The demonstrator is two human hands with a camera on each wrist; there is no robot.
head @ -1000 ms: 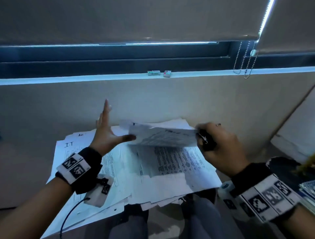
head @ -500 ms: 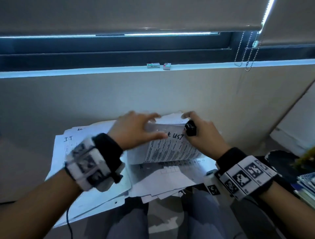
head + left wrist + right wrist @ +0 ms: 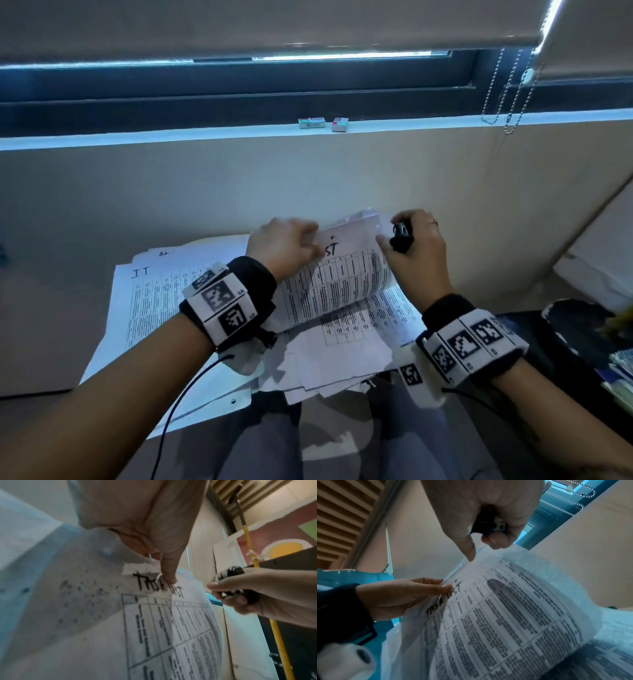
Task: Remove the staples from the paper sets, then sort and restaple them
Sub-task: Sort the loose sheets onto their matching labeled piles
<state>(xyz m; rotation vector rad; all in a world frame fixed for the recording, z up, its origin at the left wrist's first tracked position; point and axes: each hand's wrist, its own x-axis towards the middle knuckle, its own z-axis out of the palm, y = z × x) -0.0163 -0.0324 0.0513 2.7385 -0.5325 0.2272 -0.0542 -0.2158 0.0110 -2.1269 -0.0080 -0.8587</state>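
Note:
A paper set (image 3: 342,277) with a printed table and the handwritten heading "TASK LIST" stands lifted off the paper pile (image 3: 154,301), curved towards me. My left hand (image 3: 313,246) pinches its top left corner between thumb and fingers, seen close in the left wrist view (image 3: 165,574). My right hand (image 3: 390,238) grips a small black staple tool (image 3: 401,236) with a metal part at the set's top right edge; its fingertips touch the paper (image 3: 505,615) there. In the right wrist view the tool (image 3: 488,524) sits inside the curled fingers. No staple can be made out.
Loose printed sheets lie spread under the set, one marked "IT" (image 3: 141,272). Two small boxes (image 3: 311,122) sit on the window ledge behind. A bead chain (image 3: 507,102) hangs at the right. Dark items and books (image 3: 582,329) crowd the right side.
My left hand, open and raised a second ago, has come down and pinched the set's top left corner. The set has swung upright, and my right hand with the tool rose to its top right edge.

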